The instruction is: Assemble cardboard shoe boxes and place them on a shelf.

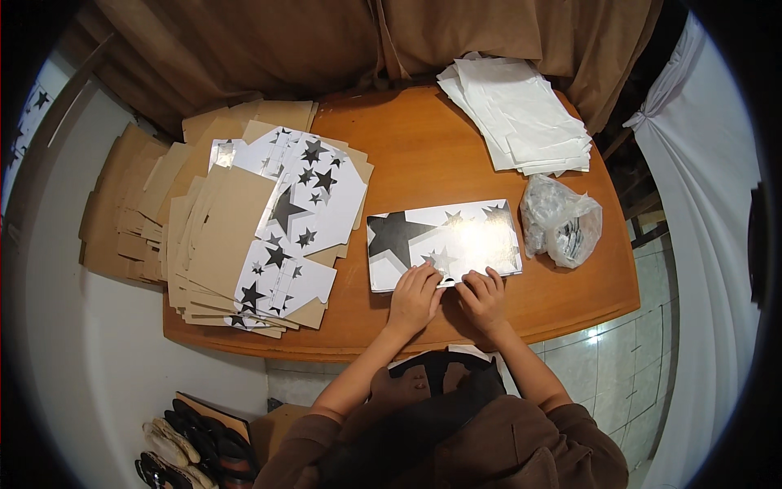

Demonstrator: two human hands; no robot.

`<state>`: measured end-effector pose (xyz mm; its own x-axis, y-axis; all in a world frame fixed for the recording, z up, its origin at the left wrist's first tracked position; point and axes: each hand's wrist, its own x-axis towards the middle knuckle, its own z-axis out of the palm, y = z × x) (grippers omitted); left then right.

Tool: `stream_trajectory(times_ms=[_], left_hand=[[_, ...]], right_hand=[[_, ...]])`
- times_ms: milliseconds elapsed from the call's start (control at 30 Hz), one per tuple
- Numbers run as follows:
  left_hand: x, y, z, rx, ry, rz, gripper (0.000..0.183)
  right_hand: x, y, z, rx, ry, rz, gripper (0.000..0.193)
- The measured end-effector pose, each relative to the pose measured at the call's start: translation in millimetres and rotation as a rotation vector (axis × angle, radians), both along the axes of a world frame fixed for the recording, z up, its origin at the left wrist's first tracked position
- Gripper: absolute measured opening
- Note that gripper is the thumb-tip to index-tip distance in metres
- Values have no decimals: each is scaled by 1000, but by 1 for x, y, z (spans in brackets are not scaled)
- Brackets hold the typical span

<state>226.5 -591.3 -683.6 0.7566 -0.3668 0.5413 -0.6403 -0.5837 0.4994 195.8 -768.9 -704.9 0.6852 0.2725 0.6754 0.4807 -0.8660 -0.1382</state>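
Note:
A flat cardboard box (481, 236), white with black and grey stars, lies closed on the wooden table in front of me. Its glossy top reflects the light. My left hand (415, 300) grips the front edge left of its middle, fingers over the top and thumb low at the front. On the other side of a small dark notch at that edge, my right hand (484, 301) holds the same edge with bent fingers. The undersides of both hands are hidden.
Flat cardboard blanks (228, 220), some star-printed, pile up on the left of the table (383, 155). White paper sheets (521, 114) lie at the back right. A clear plastic bag (570, 228) with small items stands right of the box. Shoes (195, 440) sit below left.

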Motion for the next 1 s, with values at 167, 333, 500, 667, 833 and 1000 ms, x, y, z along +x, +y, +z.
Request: stream_trajectory(times_ms=[167,333,500,667,833,1000], left_hand=[[1,0,2,57,-30,28,35],[2,2,7,179,-44,5,36],[7,1,11,255,-47,-21,41],[21,-13,22,249,-23,-82,59],[31,-15,22,355,-59,-134,74],[37,-14,14,295,-55,-97,62]], right_hand=[[4,-2,0,20,8,1,19],[7,-9,28,24,92,106,19],[20,-33,45,49,286,256,17],[66,-56,71,7,371,252,18],[112,-68,66,-123,350,192,25],[139,-70,51,-41,533,109,32]])
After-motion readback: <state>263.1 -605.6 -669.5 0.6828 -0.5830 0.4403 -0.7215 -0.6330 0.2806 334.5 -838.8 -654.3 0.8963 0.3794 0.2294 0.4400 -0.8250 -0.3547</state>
